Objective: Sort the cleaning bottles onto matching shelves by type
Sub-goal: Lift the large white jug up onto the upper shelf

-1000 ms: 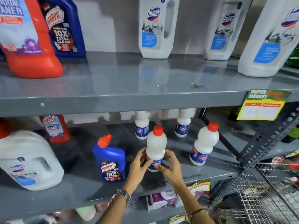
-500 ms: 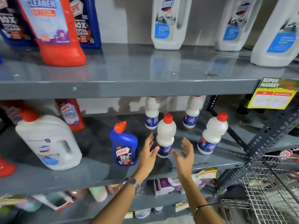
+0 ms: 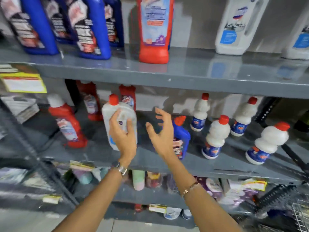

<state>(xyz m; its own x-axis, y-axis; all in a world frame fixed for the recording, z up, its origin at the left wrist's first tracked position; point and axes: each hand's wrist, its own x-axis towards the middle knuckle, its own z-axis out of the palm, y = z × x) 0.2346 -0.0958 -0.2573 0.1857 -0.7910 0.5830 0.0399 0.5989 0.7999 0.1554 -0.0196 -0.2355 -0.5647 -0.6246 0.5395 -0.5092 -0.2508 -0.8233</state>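
Here the left hand closes its fingers on the big white jug, left of the small blue bottle on the middle shelf; the right hand hovers beside it, fingers spread. Supporting its base would probably steady a heavy lift.

Glossy grey painted-metal shelf, smooth plastic white jug, shiny metal watch, paper price tag.

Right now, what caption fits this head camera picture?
Left hand grips a white jug on the middle shelf; right hand open beside it.
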